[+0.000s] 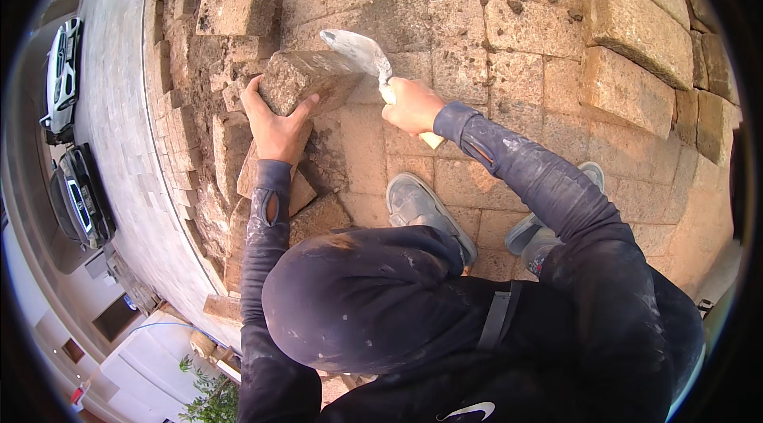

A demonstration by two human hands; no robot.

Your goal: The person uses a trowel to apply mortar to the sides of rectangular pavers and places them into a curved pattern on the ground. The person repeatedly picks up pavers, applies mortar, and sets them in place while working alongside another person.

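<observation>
Here, left hand [278, 127] in wide pinch on brown block [296, 81], right hand [415, 106] tight around trowel [357, 50]

Brown block [298, 81], grey-white trowel blade [356, 51], pale yellow handle [431, 140], tan gridded paving [457, 69], navy sleeves [548, 184] smudged white, grey shoes [425, 208]

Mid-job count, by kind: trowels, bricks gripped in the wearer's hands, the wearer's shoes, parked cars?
Trowel, in the right hand: 1
Brick, gripped by the left hand: 1
Shoes: 2
Parked cars, white and black: 2
Total: 6
</observation>
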